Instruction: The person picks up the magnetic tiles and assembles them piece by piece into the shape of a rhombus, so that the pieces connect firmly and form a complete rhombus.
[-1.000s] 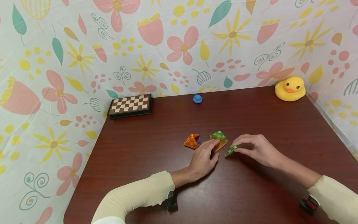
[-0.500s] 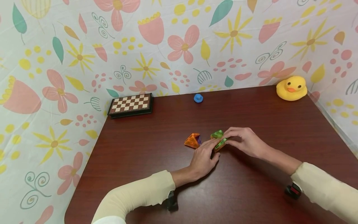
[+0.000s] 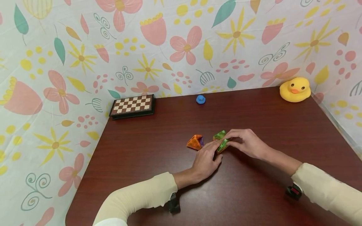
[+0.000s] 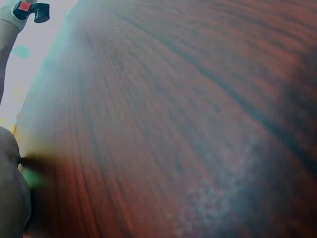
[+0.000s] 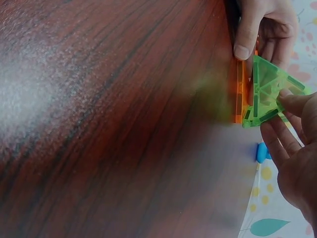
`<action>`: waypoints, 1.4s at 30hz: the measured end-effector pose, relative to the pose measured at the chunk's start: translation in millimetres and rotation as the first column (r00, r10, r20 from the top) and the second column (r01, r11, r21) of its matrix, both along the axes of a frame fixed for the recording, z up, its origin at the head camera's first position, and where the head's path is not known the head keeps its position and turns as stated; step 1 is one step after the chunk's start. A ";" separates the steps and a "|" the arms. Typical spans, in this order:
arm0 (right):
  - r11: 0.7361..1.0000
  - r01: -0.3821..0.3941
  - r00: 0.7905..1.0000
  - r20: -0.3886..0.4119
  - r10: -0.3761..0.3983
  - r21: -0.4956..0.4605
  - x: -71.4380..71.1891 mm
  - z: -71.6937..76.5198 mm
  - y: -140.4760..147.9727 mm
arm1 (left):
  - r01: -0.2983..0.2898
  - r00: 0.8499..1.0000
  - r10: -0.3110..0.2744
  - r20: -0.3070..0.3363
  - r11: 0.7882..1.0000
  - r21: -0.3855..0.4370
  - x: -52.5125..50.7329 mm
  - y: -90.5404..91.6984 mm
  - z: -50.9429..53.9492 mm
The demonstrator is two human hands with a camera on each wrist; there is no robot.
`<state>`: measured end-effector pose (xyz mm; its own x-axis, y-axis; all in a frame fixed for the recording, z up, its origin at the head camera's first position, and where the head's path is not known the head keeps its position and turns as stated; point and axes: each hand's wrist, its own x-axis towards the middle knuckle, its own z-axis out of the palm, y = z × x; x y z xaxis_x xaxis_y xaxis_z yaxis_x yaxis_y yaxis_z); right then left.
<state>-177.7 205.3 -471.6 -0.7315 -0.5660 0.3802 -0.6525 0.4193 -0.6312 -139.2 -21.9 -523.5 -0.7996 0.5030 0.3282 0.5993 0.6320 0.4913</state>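
A green triangular tile (image 3: 222,146) is pinched between the thumb and fingers of my right hand (image 3: 249,144). In the right wrist view that green tile (image 5: 267,84) stands against an orange tile (image 5: 239,94), which my left hand (image 5: 267,29) holds between thumb and fingers. Another green piece (image 3: 219,135) shows just behind, part of the same small cluster. My left hand (image 3: 204,163) lies low over the table, its fingertips partly hidden behind the tiles. Left of the cluster sits a separate orange and purple pointed shape (image 3: 195,142), close to my left fingers.
On the dark wooden table (image 3: 158,125), a checkered board box (image 3: 131,106) lies at the back left. A small blue duck (image 3: 200,99) stands at the back middle, and a large yellow duck (image 3: 295,89) at the back right corner. Patterned cloth hangs behind.
My right hand has moved left with the green tile, from beside the cluster to against it. My left hand has stayed in place.
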 end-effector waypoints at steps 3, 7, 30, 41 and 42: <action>1.000 0.008 1.000 -0.001 -0.008 -0.002 0.1 -0.7 -0.1 | -0.001 1.000 0.001 -0.002 1.000 0.004 0.3 -0.1 0.1; 1.000 0.019 1.000 -0.003 -0.019 -0.003 1.0 -1.6 -0.6 | 0.000 1.000 0.000 -0.008 1.000 0.008 0.3 -0.1 0.3; 0.998 0.061 0.997 -0.051 -0.061 -0.015 4.6 -10.6 -0.1 | -0.001 1.000 0.001 0.008 1.000 -0.006 -0.2 0.7 -0.1; 0.997 0.076 0.996 -0.044 -0.076 -0.013 3.5 -11.1 0.3 | 0.008 1.000 -0.008 -0.015 1.000 0.010 -0.2 0.1 0.1; 0.997 0.077 0.996 -0.043 -0.077 -0.013 3.4 -11.0 0.4 | 0.008 1.000 -0.008 -0.015 1.000 0.014 -0.3 0.0 0.1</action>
<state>-174.4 205.6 -482.6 -0.7553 -0.5044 0.4185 -0.6456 0.4625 -0.6077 -139.5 -21.9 -523.4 -0.7906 0.5045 0.3471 0.6115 0.6205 0.4910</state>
